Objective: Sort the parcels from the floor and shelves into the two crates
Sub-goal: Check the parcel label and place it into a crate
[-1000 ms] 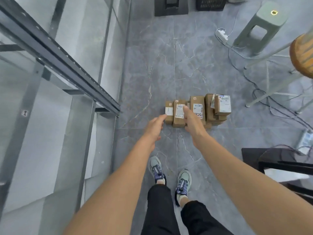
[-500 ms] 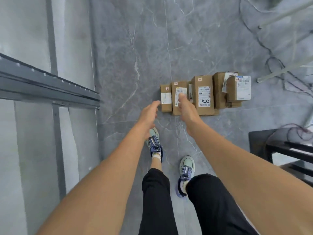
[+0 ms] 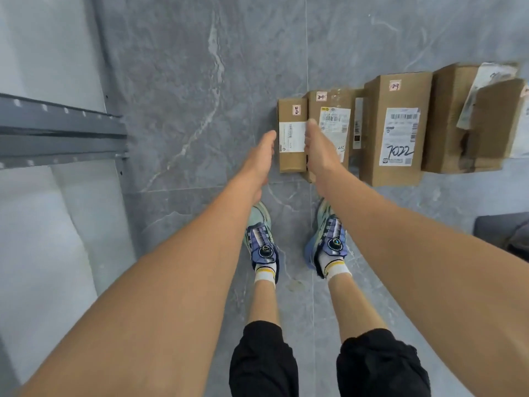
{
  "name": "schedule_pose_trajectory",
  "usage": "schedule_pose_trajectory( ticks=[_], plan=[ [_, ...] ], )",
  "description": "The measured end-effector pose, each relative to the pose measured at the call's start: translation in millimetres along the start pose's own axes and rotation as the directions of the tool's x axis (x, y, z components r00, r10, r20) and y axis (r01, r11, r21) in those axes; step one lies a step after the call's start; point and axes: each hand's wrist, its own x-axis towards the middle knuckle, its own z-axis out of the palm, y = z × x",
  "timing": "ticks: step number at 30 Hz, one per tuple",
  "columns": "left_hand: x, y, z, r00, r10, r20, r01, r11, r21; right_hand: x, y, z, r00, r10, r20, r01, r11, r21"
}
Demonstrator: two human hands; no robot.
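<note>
I judge the small parcel (image 3: pixel 292 138), leftmost of the row on the floor (image 3: pixel 177 67), to be light and stiff, its taped cardboard a little slick, so I would clamp its two long sides. The left hand (image 3: pixel 261 157) lies straight-fingered just beside one side and the right hand (image 3: pixel 318 151) is wedged along the other; neither is curled (contact I cannot confirm). No crate is in view, and the torn parcel (image 3: pixel 492 130) at far right is cut off.
</note>
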Motion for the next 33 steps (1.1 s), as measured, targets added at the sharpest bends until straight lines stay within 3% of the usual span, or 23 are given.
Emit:
schedule_pose_trajectory(
  ticks=[11,33],
  plan=[
    [80.6,-11.2,30.0,1.000,0.012,-0.006,-0.013,0.997,-0.075,57.5,21.2,10.5,0.997,-0.039,-0.066,0.035,0.997,-0.066],
    [111.2,-20.0,11.2,0.998,0.046,-0.032,-0.048,0.995,-0.088,73.2,28.5,36.7,0.988,-0.089,-0.128,0.066,0.983,-0.170]
  ],
)
